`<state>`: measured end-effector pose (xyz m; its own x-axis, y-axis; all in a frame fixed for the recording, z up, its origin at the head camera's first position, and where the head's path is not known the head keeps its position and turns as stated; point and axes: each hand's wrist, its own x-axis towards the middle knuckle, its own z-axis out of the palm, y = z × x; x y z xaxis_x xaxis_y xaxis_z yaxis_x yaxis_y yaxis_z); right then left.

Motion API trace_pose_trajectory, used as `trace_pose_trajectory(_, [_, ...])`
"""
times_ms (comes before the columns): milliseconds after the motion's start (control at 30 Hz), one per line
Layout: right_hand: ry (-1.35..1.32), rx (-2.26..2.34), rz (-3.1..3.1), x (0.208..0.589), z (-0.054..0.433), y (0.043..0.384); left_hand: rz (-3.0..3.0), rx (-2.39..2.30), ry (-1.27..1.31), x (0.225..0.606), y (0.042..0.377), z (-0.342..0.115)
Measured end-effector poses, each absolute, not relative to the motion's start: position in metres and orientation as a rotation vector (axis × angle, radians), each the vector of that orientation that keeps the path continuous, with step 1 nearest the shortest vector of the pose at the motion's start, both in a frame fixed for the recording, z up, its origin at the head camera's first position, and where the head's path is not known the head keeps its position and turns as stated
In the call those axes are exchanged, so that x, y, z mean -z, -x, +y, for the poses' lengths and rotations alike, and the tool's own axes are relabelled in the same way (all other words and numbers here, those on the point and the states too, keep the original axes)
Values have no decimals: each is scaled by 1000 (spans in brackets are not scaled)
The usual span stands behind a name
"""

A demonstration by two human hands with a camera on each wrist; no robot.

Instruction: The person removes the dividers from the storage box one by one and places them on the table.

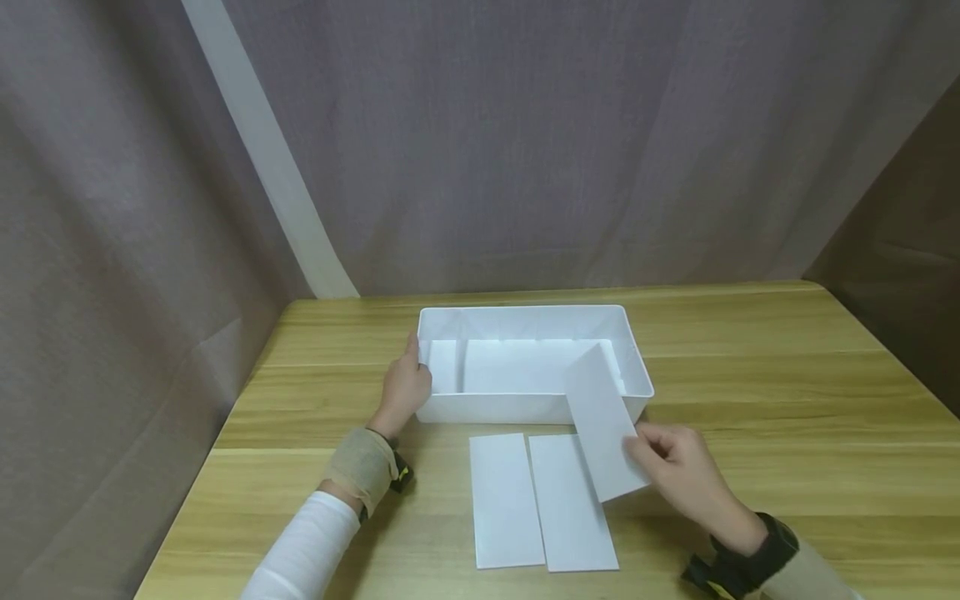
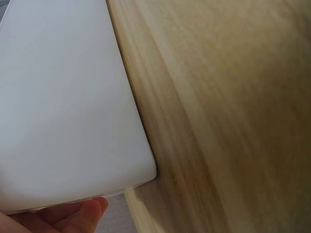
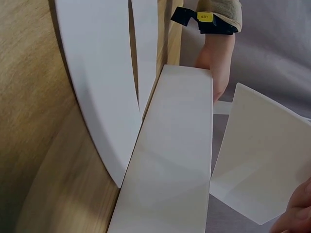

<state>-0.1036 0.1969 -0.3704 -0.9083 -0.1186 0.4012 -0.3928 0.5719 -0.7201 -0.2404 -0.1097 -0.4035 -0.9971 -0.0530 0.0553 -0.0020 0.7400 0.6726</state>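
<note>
A white rectangular box [image 1: 536, 407], open at the top, stands on the wooden table. My left hand [image 1: 405, 387] grips its left end, a finger stretched along the rim; in the left wrist view the fingers [image 2: 85, 216] lie against the outer wall. My right hand [image 1: 678, 467] pinches a thin white panel [image 1: 603, 429] near its lower right edge. This panel is tilted, its upper end overlapping the box's front right corner. The right wrist view shows the held panel [image 3: 262, 155] beside the box wall [image 3: 167, 150].
Two more white panels, a left one [image 1: 506, 500] and a right one [image 1: 572, 508], lie flat side by side in front of the box. A crosswise divider [image 1: 461, 362] is inside the box near its left end. A grey curtain [image 1: 525, 150] hangs behind the table [image 1: 787, 400].
</note>
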Motion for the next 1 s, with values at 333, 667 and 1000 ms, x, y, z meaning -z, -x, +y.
trace_pose_trajectory(333, [-449,-1277,-2464,373,200,102,-2856,1111,-41,404,241,-109])
trace_pose_trajectory(667, [-470,-1299,-2412,375,206,100,-2845,1116,-33,406,241,-110])
trace_pose_trajectory(1000, [-462,-1297,-2420,377,211,97,-2851,1096,-31,405,241,-110])
